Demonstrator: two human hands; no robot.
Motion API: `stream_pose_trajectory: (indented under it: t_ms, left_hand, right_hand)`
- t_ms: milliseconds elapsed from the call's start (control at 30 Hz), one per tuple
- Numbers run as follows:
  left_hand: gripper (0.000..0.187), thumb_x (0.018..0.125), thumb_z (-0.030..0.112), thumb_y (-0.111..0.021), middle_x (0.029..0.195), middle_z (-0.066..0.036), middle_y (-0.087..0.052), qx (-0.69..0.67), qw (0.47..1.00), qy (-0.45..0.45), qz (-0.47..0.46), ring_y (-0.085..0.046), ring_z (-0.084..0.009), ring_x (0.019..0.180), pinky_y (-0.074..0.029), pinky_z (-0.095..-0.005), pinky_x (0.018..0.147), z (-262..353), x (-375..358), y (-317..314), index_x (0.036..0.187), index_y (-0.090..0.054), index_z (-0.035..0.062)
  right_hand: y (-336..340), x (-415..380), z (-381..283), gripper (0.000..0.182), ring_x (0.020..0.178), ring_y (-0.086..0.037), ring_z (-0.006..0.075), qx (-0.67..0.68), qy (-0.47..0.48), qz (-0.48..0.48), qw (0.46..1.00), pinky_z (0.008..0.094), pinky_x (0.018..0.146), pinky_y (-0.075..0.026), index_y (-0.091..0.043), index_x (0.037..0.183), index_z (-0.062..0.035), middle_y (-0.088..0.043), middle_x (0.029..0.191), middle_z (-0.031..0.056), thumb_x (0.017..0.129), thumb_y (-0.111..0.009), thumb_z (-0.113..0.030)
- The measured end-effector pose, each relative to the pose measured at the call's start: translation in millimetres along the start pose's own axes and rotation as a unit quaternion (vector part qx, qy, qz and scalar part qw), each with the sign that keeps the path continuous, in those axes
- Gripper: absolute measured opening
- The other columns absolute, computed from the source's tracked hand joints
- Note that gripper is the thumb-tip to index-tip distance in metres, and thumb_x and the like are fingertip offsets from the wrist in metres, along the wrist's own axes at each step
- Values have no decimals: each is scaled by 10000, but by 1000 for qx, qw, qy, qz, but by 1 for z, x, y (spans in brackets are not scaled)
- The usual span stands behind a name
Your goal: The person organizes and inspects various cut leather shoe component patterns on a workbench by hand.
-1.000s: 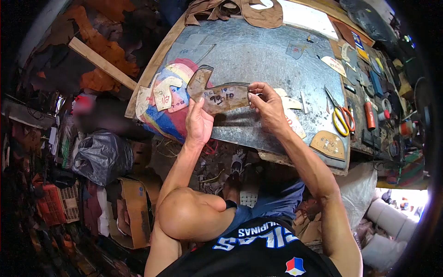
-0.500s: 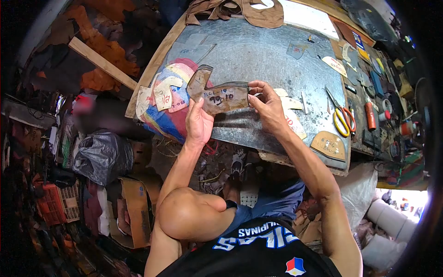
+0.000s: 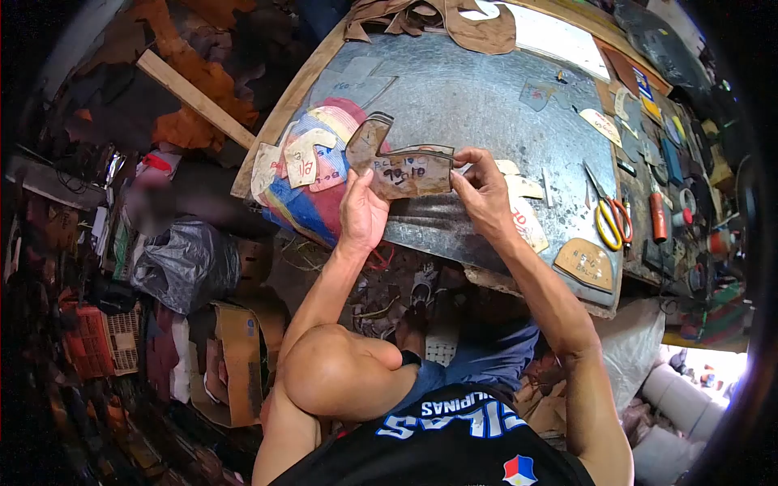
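Between both hands is a brown shoe-pattern template (image 3: 409, 172), boot-shaped, with "BCL-10" and "90 10" handwritten on it and a dark layered upper edge. My left hand (image 3: 362, 215) pinches its lower left edge with the thumb on top. At its right end, my right hand (image 3: 485, 193) holds it between thumb and fingers. The template is held up over the near edge of the metal-topped table (image 3: 454, 89). Paper patterns (image 3: 310, 156) with red writing lie on a striped cloth (image 3: 300, 212) just left of it.
Scissors (image 3: 608, 206) with yellow and orange handles lie on the right, near a brown curved pattern (image 3: 585, 261) and an orange-red tube (image 3: 658, 217). Brown leather pieces (image 3: 478, 31) rest at the far edge. A cardboard box (image 3: 239, 364) and a grey plastic bag (image 3: 186, 263) stand on the left.
The whole view has shifted slightly, so the table and hands appear farther right. Both hands keep the same hold on the template.
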State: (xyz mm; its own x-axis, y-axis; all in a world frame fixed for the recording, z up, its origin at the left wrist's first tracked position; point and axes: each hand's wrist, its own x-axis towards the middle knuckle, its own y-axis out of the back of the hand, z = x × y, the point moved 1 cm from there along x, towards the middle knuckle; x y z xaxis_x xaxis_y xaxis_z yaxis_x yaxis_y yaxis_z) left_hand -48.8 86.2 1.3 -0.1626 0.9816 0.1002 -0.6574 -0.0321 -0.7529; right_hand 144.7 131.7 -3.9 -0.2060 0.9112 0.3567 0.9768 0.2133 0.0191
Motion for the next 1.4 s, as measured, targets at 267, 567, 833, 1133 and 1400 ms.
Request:
stream_pose_trajectory:
  t_ms: [267, 567, 833, 1133, 1400]
  left_hand:
    - [319, 966, 102, -421, 1278, -42, -520, -17, 1000, 14, 8, -489, -180, 1208, -369, -407, 1069, -2, -1, 6, 1284, -440, 86]
    - [301, 958, 97, -441, 1261, -36, -522, -21, 1000, 19, 13, -491, -164, 1195, -370, -371, 1062, -7, 0, 10, 1259, -450, 84]
    - [326, 948, 90, -457, 1278, -49, -503, -8, 999, 31, 20, -478, -173, 1211, -357, -382, 1071, -12, 2, 14, 1272, -422, 97]
    - [284, 911, 124, -563, 1145, -22, -586, 56, 995, 57, 64, -565, -141, 1064, -476, -291, 840, -12, 2, 24, 1181, -477, 135]
    - [437, 954, 98, -479, 1277, -71, -501, 91, 993, 22, 67, -506, -158, 1156, -433, -314, 972, -12, 0, 18, 1365, -347, 34]
  right_hand:
    - [-1, 0, -15, 302, 784, -499, 51, 75, -70, -20, 995, 201, 658, -419, -492, 1188, -41, -540, 926, 9, 899, -571, -5]
    - [-3, 1, -10, 288, 812, -493, 68, 59, -64, -13, 996, 219, 702, -420, -467, 1199, -40, -520, 937, 8, 920, -526, -5]
    - [2, 5, -8, 248, 792, -472, 70, 53, -66, 43, 995, 219, 670, -411, -467, 1167, -54, -503, 947, 11, 926, -523, -33]
    - [15, 12, -3, 311, 859, -443, 91, 119, -82, 137, 980, 219, 723, -412, -459, 1193, -59, -478, 1000, 43, 896, -550, -55]
    - [24, 12, -11, 378, 638, -471, 46, 150, -110, 123, 975, 178, 564, -414, -428, 1281, -22, -483, 844, 6, 919, -531, -56]
